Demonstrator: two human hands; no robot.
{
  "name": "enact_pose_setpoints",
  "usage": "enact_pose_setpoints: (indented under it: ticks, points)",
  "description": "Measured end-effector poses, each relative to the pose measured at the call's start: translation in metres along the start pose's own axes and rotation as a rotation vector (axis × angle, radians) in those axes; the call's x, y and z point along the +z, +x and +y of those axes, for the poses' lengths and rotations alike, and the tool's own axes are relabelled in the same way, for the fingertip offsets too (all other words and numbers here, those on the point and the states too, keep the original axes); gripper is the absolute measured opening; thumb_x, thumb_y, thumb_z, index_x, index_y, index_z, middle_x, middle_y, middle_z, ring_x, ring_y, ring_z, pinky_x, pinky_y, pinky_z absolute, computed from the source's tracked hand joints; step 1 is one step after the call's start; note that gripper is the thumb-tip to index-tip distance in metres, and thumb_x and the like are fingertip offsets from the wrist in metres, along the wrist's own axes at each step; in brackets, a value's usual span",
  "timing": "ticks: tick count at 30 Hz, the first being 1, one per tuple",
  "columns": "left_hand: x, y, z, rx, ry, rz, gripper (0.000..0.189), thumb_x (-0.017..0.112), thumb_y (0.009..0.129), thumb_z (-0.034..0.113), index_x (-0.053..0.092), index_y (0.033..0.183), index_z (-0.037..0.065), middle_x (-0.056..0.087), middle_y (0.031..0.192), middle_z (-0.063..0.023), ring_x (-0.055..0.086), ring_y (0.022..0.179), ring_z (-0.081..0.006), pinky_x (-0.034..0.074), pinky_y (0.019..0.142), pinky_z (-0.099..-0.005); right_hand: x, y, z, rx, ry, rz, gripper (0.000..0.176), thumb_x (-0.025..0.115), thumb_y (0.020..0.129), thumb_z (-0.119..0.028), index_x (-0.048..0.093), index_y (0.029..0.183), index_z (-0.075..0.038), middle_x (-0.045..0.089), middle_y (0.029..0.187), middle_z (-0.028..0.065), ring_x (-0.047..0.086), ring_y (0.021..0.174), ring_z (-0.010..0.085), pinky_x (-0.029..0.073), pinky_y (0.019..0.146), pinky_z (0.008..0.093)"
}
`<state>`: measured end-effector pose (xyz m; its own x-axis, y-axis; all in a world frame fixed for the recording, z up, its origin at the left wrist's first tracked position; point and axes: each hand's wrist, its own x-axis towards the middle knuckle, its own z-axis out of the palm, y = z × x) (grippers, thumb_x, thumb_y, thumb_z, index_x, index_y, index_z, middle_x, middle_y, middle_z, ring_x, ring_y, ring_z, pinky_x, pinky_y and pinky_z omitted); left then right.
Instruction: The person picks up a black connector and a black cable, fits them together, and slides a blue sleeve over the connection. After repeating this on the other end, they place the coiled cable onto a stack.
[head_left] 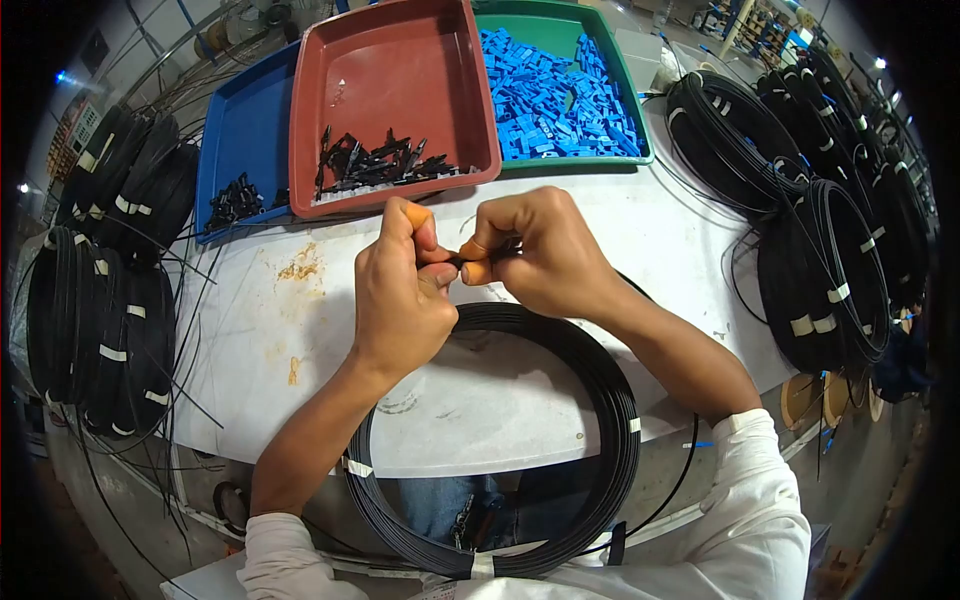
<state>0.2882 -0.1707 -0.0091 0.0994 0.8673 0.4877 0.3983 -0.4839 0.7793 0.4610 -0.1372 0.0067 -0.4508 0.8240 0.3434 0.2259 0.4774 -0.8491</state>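
Note:
Above the white table, my left hand and my right hand meet fingertip to fingertip. Both pinch a small black piece, mostly hidden by the fingers. Orange covers show on some fingertips of both hands. A black cable runs out from behind my right hand toward the right forearm. Below the hands, a coil of black cable bound with white tape leans over the table's front edge, partly across the lap.
A red tray holds black parts, a green tray blue parts, and a blue tray more black parts. Taped black coils stand at the left and right. Loose cable ends stick out over the table's left side.

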Motion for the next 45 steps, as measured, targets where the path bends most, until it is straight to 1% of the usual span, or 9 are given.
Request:
enact_pose_setpoints:
  ticks: [3, 7, 11, 12, 13, 18, 21, 26, 45]
  points:
    - [-0.001, 0.0, -0.006, -0.061, -0.032, -0.032, 0.036, 0.05, 0.076, -0.021, 0.038, 0.096, 0.007, 0.048, 0.077, -0.0037, 0.054, 0.067, -0.0101, 0.047, 0.058, -0.0246, 0.002, 0.005, 0.003, 0.21, 0.144, -0.071, 0.013, 0.071, 0.072, 0.015, 0.064, 0.075, 0.004, 0.07, 0.075, 0.01, 0.064, 0.07, 0.0094, 0.052, 0.064, 0.0275]
    - [-0.004, 0.013, -0.01, -0.241, -0.243, -0.074, 0.039, 0.049, 0.079, -0.022, 0.037, 0.1, 0.008, 0.042, 0.08, -0.0009, 0.052, 0.07, -0.0083, 0.046, 0.057, -0.0213, 0.003, 0.008, 0.005, -0.129, -0.099, -0.009, 0.015, 0.07, 0.075, 0.014, 0.064, 0.085, 0.004, 0.07, 0.076, 0.0111, 0.069, 0.073, 0.0149, 0.053, 0.065, 0.0293]
    - [-0.024, 0.022, -0.027, -0.206, -0.505, -0.232, 0.031, 0.06, 0.098, 0.01, 0.04, 0.121, 0.007, 0.065, 0.105, -0.0145, 0.067, 0.091, -0.0192, 0.051, 0.075, -0.028, -0.004, 0.009, 0.019, -0.262, -0.214, 0.017, 0.018, 0.068, 0.076, 0.015, 0.064, 0.089, 0.004, 0.07, 0.078, 0.0114, 0.071, 0.075, 0.0149, 0.055, 0.065, 0.0314]
    - [-0.03, 0.028, -0.041, -0.209, -0.529, -0.197, 0.043, 0.057, 0.101, 0.032, 0.039, 0.13, 0.006, 0.067, 0.116, -0.0194, 0.068, 0.101, -0.0231, 0.051, 0.084, -0.0314, -0.004, 0.009, 0.025, -0.221, -0.182, 0.017, 0.018, 0.068, 0.076, 0.015, 0.064, 0.089, 0.004, 0.07, 0.079, 0.0117, 0.071, 0.075, 0.0157, 0.055, 0.065, 0.0313]
    - [-0.034, 0.029, -0.047, -0.265, -0.637, -0.116, 0.046, 0.056, 0.101, 0.034, 0.038, 0.131, 0.005, 0.068, 0.111, -0.0172, 0.068, 0.103, -0.0232, 0.051, 0.084, -0.0315, -0.004, 0.009, 0.029, -0.181, -0.154, 0.016, 0.018, 0.067, 0.076, 0.016, 0.064, 0.088, 0.004, 0.07, 0.08, 0.012, 0.072, 0.075, 0.0164, 0.056, 0.065, 0.0312]
    - [-0.047, 0.027, -0.048, -0.223, -0.403, -0.201, 0.038, 0.068, 0.094, 0.017, 0.048, 0.122, 0.001, 0.072, 0.099, -0.0161, 0.072, 0.086, -0.0217, 0.056, 0.072, -0.028, -0.002, 0.006, 0.03, -0.319, -0.29, 0.001, 0.028, 0.063, 0.078, 0.015, 0.06, 0.102, 0.001, 0.07, 0.086, 0.0146, 0.074, 0.08, 0.0312, 0.06, 0.066, 0.0332]
    - [-0.04, 0.023, -0.043, -0.209, -0.351, -0.174, 0.039, 0.074, 0.086, 0.004, 0.052, 0.117, 0.0, 0.072, 0.094, -0.015, 0.072, 0.078, -0.0186, 0.056, 0.067, -0.0242, -0.002, 0.006, 0.034, -0.279, -0.384, -0.102, 0.033, 0.062, 0.077, 0.016, 0.06, 0.105, -0.001, 0.072, 0.091, 0.0162, 0.074, 0.083, 0.0316, 0.061, 0.065, 0.0356]
    - [-0.034, 0.02, -0.046, -0.252, -0.386, -0.109, 0.05, 0.077, 0.075, -0.011, 0.052, 0.117, 0.001, 0.072, 0.097, -0.0161, 0.07, 0.088, -0.0145, 0.06, 0.078, -0.0253, -0.001, 0.005, 0.038, -0.323, -0.365, -0.117, 0.038, 0.058, 0.076, 0.019, 0.063, 0.107, -0.003, 0.073, 0.099, 0.0178, 0.074, 0.085, 0.0324, 0.062, 0.066, 0.036]
    - [-0.014, 0.01, -0.04, -0.189, -0.41, 0.017, 0.046, 0.06, 0.086, -0.018, 0.041, 0.124, 0.001, 0.072, 0.085, -0.0166, 0.073, 0.076, -0.0175, 0.06, 0.072, -0.0257, -0.005, 0.005, 0.036, -0.365, -0.281, -0.152, 0.056, 0.057, 0.064, 0.019, 0.07, 0.113, -0.004, 0.072, 0.082, 0.0146, 0.071, 0.071, 0.0273, 0.055, 0.061, 0.037]
